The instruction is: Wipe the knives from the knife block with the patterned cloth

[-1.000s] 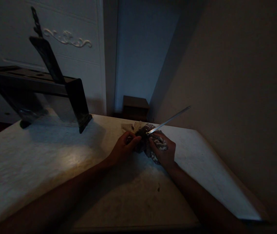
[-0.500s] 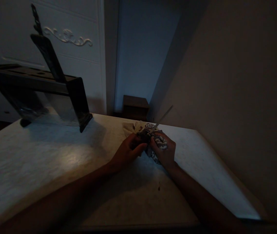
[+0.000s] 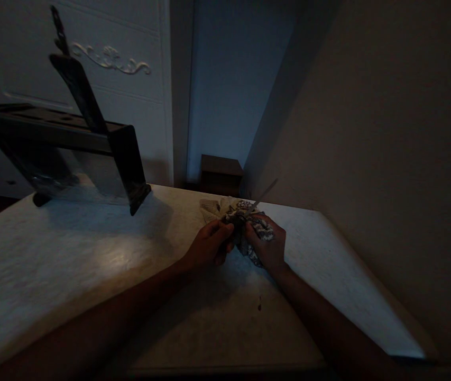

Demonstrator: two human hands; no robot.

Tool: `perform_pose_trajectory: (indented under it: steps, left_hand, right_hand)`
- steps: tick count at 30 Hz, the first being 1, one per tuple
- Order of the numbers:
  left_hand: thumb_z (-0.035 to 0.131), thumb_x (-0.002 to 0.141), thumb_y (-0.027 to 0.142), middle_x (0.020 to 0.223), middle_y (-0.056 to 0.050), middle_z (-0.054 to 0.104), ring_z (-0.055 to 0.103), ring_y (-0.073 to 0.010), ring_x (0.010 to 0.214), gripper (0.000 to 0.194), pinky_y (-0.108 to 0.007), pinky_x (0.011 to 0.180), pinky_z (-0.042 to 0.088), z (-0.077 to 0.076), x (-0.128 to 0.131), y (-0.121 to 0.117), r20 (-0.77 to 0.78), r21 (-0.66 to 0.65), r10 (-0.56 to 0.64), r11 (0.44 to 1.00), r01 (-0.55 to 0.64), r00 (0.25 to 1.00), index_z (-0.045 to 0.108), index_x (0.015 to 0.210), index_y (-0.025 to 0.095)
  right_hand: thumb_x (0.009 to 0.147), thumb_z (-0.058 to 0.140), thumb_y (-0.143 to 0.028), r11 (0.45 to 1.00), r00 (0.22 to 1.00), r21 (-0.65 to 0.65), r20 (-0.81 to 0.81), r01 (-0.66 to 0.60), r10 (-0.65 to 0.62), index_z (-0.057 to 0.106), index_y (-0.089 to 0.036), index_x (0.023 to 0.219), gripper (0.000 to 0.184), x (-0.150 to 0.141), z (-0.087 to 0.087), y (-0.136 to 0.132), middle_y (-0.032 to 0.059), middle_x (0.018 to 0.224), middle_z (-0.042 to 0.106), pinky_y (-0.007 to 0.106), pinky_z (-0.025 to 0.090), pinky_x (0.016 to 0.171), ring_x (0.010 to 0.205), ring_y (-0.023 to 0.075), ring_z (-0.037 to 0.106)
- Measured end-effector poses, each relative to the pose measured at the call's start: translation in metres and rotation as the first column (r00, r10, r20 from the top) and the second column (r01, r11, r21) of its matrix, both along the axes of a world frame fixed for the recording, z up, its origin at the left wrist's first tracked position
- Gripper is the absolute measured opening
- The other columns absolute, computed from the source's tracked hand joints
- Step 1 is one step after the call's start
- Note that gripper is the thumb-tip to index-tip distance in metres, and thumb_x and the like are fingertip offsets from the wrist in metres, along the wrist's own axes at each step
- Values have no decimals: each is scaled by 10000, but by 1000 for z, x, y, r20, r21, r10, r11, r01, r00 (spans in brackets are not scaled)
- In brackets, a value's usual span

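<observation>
A knife with a thin blade (image 3: 265, 192) points up and to the right above the table. My left hand (image 3: 209, 243) is closed, thumb on top, around the knife's dark handle end. My right hand (image 3: 272, 247) is closed on a crumpled, patterned grey-and-white cloth (image 3: 264, 228), bunched against the knife where blade and handle meet. A beige part of the cloth (image 3: 209, 209) spreads on the table beyond my left hand. The dim light and my fingers hide most of the handle.
A black knife holder (image 3: 124, 159) with a see-through front stands at the left, a black-handled knife (image 3: 80, 92) upright in it. The pale tabletop (image 3: 110, 254) bears a small dark spot (image 3: 259, 304). Behind are a brown box-shaped stand (image 3: 221, 166) and a wall at right.
My left hand has shifted its grip, its thumb drawn in and its fingers curled lower. The blade tip has dipped slightly down and left. My right hand has hardly moved.
</observation>
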State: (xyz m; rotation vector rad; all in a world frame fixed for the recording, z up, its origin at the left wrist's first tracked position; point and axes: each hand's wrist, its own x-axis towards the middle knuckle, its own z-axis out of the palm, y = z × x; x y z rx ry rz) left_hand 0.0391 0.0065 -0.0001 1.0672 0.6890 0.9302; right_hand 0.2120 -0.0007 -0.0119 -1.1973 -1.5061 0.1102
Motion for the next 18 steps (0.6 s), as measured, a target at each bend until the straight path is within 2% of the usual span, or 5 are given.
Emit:
perform_pose_trajectory:
  steps: [5,13,18]
  left_hand:
    - [697,733,552,529,71,529,375,-38,309,441,-173,304,233,0,0,0,39,-58,-25,998,27,999,429,763,202]
    - [672,769,533,589,39,588,449,-56,377,407,-184,376,296,0,-1,-2,32,22,2,1000,-3,999,448,781,194]
    - [661,774,558,647,10,631,477,-63,389,429,-195,390,298,-1,-3,0,57,47,-78,996,76,995,444,812,190]
  right_hand:
    - [789,689,-378,1000,1000,-5,-12,5,-5,697,-239,902,179,0,0,0,28,880,746,368,561,787,796,216,691]
    - [791,680,-369,999,999,-31,-41,-12,11,677,-243,885,157,-1,3,-1,29,860,731,368,548,778,795,213,678]
    - [784,680,-370,999,996,-45,-87,-7,3,668,-233,871,163,-1,2,-1,21,845,720,354,541,774,795,208,674]
